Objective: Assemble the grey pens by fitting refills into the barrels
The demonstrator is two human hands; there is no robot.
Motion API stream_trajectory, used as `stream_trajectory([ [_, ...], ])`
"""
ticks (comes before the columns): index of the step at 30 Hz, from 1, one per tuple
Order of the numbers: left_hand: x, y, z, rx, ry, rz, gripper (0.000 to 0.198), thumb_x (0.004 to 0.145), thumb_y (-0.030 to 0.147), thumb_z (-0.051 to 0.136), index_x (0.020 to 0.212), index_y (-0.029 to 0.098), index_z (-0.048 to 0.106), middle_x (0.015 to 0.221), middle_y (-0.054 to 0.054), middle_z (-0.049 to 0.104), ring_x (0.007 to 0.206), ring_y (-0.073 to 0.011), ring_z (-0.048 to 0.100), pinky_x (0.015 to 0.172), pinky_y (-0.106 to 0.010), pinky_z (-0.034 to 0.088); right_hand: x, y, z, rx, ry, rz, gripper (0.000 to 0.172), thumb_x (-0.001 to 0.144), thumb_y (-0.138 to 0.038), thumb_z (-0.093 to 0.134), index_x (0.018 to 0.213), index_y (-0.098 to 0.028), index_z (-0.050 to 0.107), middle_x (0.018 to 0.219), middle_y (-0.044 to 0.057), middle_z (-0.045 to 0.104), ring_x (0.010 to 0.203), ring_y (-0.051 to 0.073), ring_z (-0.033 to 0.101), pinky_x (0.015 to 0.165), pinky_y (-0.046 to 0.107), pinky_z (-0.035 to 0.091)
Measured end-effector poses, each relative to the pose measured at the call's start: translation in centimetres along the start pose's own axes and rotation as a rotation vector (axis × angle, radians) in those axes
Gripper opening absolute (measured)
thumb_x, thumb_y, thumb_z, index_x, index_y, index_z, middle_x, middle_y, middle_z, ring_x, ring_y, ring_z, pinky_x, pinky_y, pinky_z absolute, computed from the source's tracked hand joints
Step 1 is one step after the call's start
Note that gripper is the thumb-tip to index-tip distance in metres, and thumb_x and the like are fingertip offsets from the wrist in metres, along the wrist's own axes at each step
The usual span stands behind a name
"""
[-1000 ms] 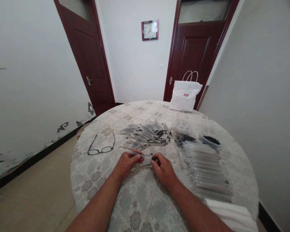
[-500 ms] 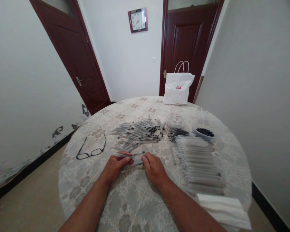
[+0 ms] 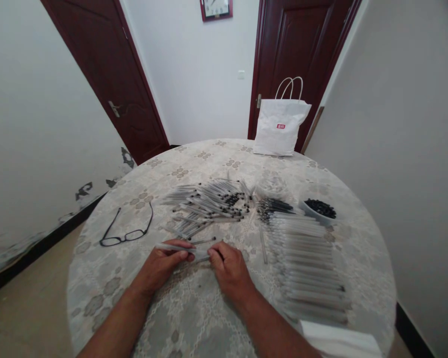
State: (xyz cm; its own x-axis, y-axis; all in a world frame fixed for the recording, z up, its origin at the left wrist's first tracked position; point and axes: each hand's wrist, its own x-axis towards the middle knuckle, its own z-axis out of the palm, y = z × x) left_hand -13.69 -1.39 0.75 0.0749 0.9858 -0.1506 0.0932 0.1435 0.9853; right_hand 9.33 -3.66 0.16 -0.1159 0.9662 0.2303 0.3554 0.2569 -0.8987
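Observation:
Low over the near middle of the table, my left hand (image 3: 164, 261) is closed, thumb on top, around a clear pen barrel (image 3: 200, 255). A pale end of a tube sticks out past its knuckles on the left. My right hand (image 3: 227, 263) pinches at the right end of the barrel; its fingertips hide what else may be there. Just beyond the hands lies a single pen (image 3: 204, 241) with a black end. Behind it spreads a loose pile of clear pens (image 3: 205, 204) with black ends.
Stacked clear barrels (image 3: 309, 268) lie right, with black-tipped pieces (image 3: 274, 206) and a bowl (image 3: 317, 216) of small black parts behind. Eyeglasses (image 3: 127, 236) lie left. A white paper bag (image 3: 281, 129) stands at the far edge, and folded white material (image 3: 339, 340) lies near right.
The view has tipped downward, so the wall clock is partly cut off. Both hands remain close together at the barrel, and more tube now shows left of my left hand.

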Motion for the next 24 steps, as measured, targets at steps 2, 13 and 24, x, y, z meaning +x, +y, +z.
stream_trajectory([
  [2,-0.1,0.2,0.2,-0.003,-0.001,0.004,0.034,0.069,0.041,0.087,0.093,0.018,0.079,0.092,-0.011,0.080,0.080,-0.0277,0.076,0.080,-0.037,0.058,-0.1,0.0,-0.1,0.013,-0.002,0.006,0.022,0.100,-0.030,0.054,0.085,-0.021,0.067,0.077,0.000,0.066,0.073,0.015,0.061,0.070,0.024,0.040],
  [13,0.2,-0.7,0.3,-0.060,-0.041,0.065,0.036,0.075,0.041,0.084,0.101,0.017,0.077,0.077,-0.009,0.079,0.075,-0.0262,0.075,0.075,-0.035,0.055,-0.2,-0.4,-0.3,0.207,0.073,0.027,0.015,0.093,-0.033,0.063,0.090,-0.021,0.071,0.082,0.000,0.069,0.078,0.016,0.062,0.074,0.026,0.045],
  [24,0.2,-0.4,1.0,-0.307,-0.085,0.070,0.039,0.072,0.038,0.087,0.100,0.015,0.075,0.083,-0.008,0.079,0.072,-0.0215,0.074,0.076,-0.034,0.058,-0.3,-0.5,-0.1,0.342,0.050,0.047,0.014,0.085,-0.033,0.067,0.093,-0.021,0.069,0.066,-0.003,0.058,0.060,0.014,0.051,0.057,0.025,0.039],
])
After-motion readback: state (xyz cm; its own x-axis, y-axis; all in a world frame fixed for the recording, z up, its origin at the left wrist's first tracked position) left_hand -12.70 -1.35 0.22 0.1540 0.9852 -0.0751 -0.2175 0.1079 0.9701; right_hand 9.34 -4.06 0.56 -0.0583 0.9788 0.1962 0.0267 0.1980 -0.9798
